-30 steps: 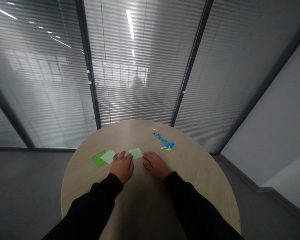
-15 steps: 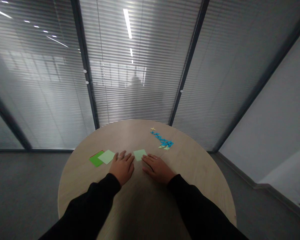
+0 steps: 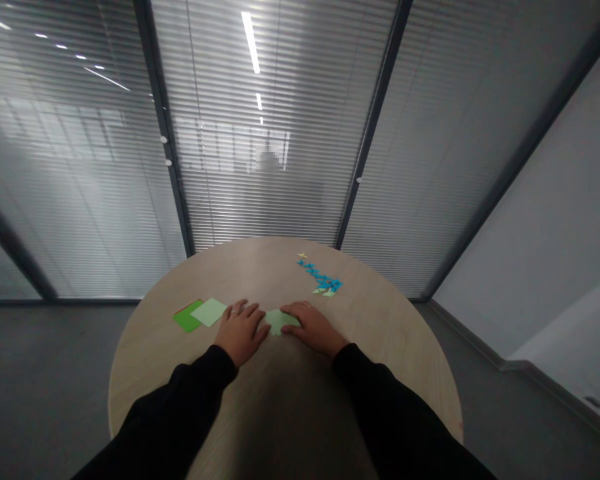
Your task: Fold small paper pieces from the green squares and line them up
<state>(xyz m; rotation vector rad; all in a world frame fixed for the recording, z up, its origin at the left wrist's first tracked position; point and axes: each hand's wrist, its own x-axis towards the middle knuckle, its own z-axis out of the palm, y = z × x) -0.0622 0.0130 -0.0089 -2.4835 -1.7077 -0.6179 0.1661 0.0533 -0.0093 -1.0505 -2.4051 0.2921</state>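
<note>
A small sheet of pale green paper (image 3: 276, 323) lies on the table between my two hands. My left hand (image 3: 240, 331) rests to its left with fingers spread, the thumb and index fingertips at the sheet's left edge. From the right, my right hand (image 3: 316, 328) holds the sheet, fingers along its far side and thumb near its front edge. Part of the sheet's right end is hidden under that hand. Beside my left hand lies another pale green sheet (image 3: 208, 312), overlapping a brighter green sheet (image 3: 187, 320).
On the round wooden table (image 3: 380, 373), several small blue folded paper pieces (image 3: 323, 277) form a slanting line at the back right. Pale green folded pieces (image 3: 324, 291) lie at its near end, a yellow one (image 3: 303, 255) at the far end. Blinds (image 3: 265, 200) stand behind.
The middle pale green sheet has come nearer to me and turned. My right fingers have moved along its far side, with the thumb now at its front. My left hand has barely shifted.
</note>
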